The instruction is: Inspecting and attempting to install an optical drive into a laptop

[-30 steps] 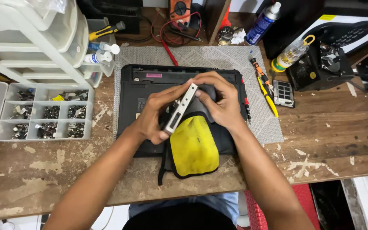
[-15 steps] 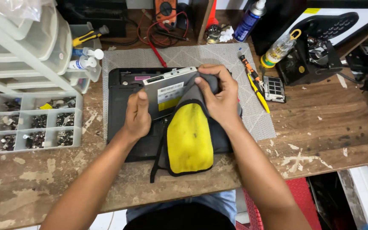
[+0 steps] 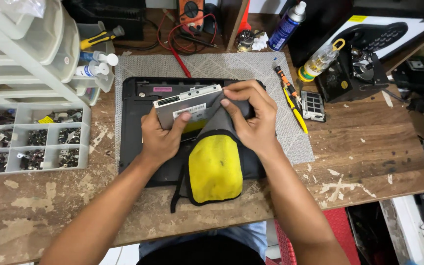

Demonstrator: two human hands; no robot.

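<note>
Both hands meet over the middle of the worn wooden surface (image 3: 369,147), working on a flat silver optical drive (image 3: 185,105) and a grey and yellow pouch (image 3: 215,164). The left hand (image 3: 160,137) has its grip closed on the near left part of the drive, thumb pressed on the labelled top face and fingers wrapped under its edge. The right hand (image 3: 251,120) pinches the grey mouth of the pouch, its grip tight on the cloth with fingertips bunched at the drive's right end, where the cloth covers that corner. The drive sits slightly tilted above a black laptop base (image 3: 138,142) that lies upside down on a grey patterned mat (image 3: 290,132). The yellow body of the pouch hangs toward the near edge, resting on the laptop base and the surface, with a dark strap trailing to its left. At the left a clear compartment tray (image 3: 30,140) holds small screws and parts, with pale plastic drawers (image 3: 20,44) beyond it. To the right of the mat lie a yellow-handled tool (image 3: 295,110) and an orange-and-black screwdriver (image 3: 283,81), just beside each other. At the far edge stand a blue spray can (image 3: 285,27) and a multimeter (image 3: 191,10) with red leads.
</note>
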